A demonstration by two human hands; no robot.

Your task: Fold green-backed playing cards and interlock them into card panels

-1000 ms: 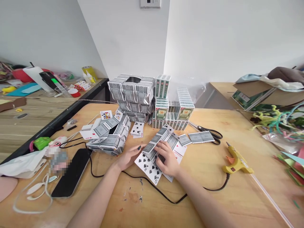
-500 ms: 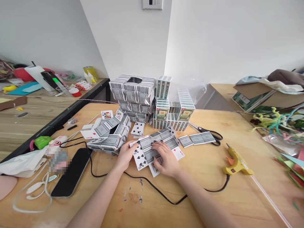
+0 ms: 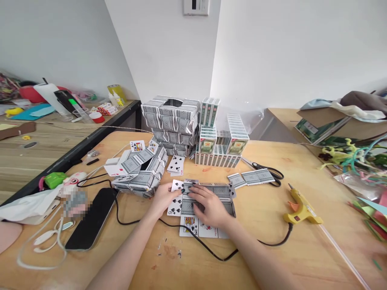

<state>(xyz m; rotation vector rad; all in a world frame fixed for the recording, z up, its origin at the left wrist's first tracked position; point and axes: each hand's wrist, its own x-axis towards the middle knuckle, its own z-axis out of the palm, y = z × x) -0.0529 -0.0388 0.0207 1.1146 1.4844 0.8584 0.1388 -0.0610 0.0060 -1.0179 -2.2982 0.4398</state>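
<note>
White walls met in a corner behind a wooden counter (image 3: pixel 302 161) crowded with craft supplies. A flat panel of joined playing cards (image 3: pixel 211 195) was laid on the counter near its front middle, backs up, with face-up cards jutting from its near and left edges. The panel was pressed flat by the right hand (image 3: pixel 208 207), its grip spread open over the card backs. The panel's left edge was touched by the left hand (image 3: pixel 163 199), fingers loosely extended, nothing pinched. A yellow glue gun (image 3: pixel 300 207) was seen well to the right, its black cord (image 3: pixel 211 251) trailing under the forearms. Scissors (image 3: pixel 266 171) and stacked card boxes (image 3: pixel 219 141) were placed behind.
</note>
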